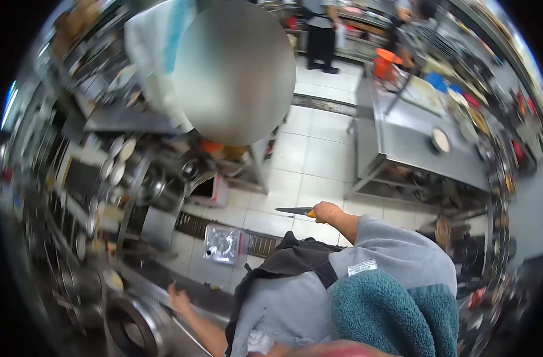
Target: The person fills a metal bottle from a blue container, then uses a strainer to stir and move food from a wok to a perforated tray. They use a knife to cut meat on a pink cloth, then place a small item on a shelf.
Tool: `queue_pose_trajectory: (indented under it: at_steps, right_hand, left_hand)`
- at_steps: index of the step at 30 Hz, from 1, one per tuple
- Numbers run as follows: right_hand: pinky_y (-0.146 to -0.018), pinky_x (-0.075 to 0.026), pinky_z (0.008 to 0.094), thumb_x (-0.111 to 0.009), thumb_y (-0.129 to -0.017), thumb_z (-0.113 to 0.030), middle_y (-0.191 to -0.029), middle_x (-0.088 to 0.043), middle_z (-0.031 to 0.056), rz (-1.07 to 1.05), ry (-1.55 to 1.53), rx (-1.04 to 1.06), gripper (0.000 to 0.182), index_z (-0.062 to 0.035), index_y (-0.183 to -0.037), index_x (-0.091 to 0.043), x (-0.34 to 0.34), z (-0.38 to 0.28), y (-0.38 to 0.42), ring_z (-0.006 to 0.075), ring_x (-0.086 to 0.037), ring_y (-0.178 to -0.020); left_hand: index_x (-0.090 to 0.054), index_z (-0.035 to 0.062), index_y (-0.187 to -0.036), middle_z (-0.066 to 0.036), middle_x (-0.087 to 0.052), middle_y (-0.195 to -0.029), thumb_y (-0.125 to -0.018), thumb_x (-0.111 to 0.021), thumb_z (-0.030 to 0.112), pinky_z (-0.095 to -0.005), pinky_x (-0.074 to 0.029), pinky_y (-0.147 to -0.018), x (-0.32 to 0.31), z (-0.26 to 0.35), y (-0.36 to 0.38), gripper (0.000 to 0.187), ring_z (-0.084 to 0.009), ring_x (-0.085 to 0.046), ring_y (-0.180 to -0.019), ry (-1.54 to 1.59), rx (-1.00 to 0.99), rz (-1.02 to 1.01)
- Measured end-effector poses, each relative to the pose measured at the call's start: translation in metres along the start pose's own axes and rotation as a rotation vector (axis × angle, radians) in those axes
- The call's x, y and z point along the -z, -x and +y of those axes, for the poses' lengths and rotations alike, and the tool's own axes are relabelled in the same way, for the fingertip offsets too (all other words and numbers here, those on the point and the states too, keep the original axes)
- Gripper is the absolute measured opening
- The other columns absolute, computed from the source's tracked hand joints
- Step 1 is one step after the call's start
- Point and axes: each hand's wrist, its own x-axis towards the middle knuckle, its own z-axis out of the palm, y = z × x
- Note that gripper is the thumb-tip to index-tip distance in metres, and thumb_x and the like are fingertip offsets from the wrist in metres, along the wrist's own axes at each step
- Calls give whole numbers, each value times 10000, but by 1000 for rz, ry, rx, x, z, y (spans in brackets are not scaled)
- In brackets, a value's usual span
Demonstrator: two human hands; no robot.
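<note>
One knife, out front over the floor tiles; our right hand wraps its yellow handle; likely light, stiff, sharp, so we grip handle only; left hand near the metal surface, we can't tell its grip.

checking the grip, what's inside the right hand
The right hand holds a knife: its dark blade and the front of its yellow handle show. Any handle inside the hand is covered by it.
</note>
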Motion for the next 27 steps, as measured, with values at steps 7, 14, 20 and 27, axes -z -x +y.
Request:
queue_pose_trajectory:
  at_steps: [7, 14, 20, 27]
  right_hand:
    - [-819, -509, 407, -666, -711, -234, -962, -666, 173, 106, -243, -201, 343, -47, -998, -658, -31, 176, 43, 318, -635, -926]
    - [-794, -510, 394, -680, -712, -301, -913, -665, 209, 534, -769, -356, 465, -43, -1095, -625, -5, 224, 144, 356, -645, -851]
    - [-542, -507, 319, -686, -760, -233, -781, -661, 170, 815, -1246, -501, 445, 7, -1122, -590, -5, 244, 133, 199, -628, -556]
    - [-456, -466, 267, -691, -779, -185, -820, -660, 130, 1065, -1518, -605, 459, 37, -1154, -551, 67, 262, 66, 136, -573, -481]
  left_hand:
    - [-637, 67, -1144, -133, -661, -1087, -802, -640, 281, -352, -484, -862, -230, 242, 107, 403, -241, -626, -1007, -149, -363, -877]
    - [-634, 66, -1144, -141, -642, -1123, -772, -665, 347, -351, -458, -906, -333, 309, 104, 467, -271, -604, -1059, -850, -529, -1225]
    - [-642, 40, -1105, -197, -624, -1119, -707, -661, 328, -391, -454, -937, -416, 407, 18, 492, -325, -588, -1076, -708, -747, -960]
    - [-594, 20, -1190, -142, -668, -1050, -832, -630, 309, -320, -512, -793, -478, 657, 144, 461, -227, -635, -998, -26, -817, -1340]
